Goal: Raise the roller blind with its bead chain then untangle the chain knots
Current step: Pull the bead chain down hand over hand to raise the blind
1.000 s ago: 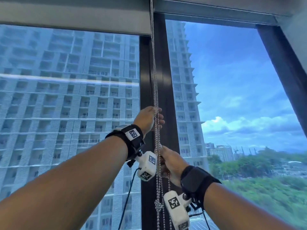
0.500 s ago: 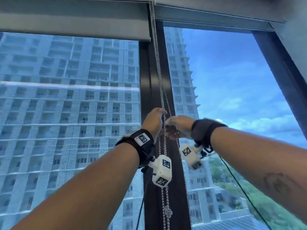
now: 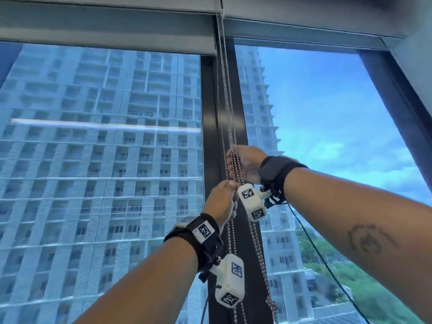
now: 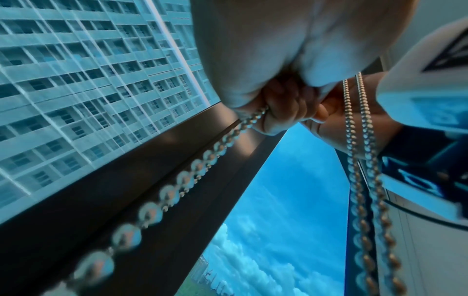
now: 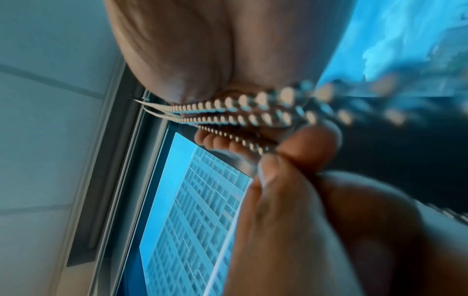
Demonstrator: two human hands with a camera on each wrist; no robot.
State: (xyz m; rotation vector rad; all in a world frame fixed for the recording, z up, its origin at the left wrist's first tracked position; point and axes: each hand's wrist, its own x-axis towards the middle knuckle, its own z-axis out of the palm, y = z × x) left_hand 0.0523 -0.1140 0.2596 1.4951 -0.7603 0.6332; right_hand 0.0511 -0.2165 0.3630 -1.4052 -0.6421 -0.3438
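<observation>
The grey roller blind is rolled high, with its bottom edge near the top of the window. Its silver bead chain hangs in several strands in front of the dark mullion. My right hand grips the strands, its fingers curled round the bead chain. Just below it, my left hand holds one strand, with fingers curled on the bead chain. A tangled knot hangs in the chain well below both hands.
The dark mullion stands right behind the chain, with window glass on both sides. A dark window frame slants down the right. A black cable trails from the right wrist camera. A grey blind casing runs along the top right.
My right hand has risen from below the left hand to above it and taken the strands higher up. My left hand has come down along the chain. The view has tilted upward.
</observation>
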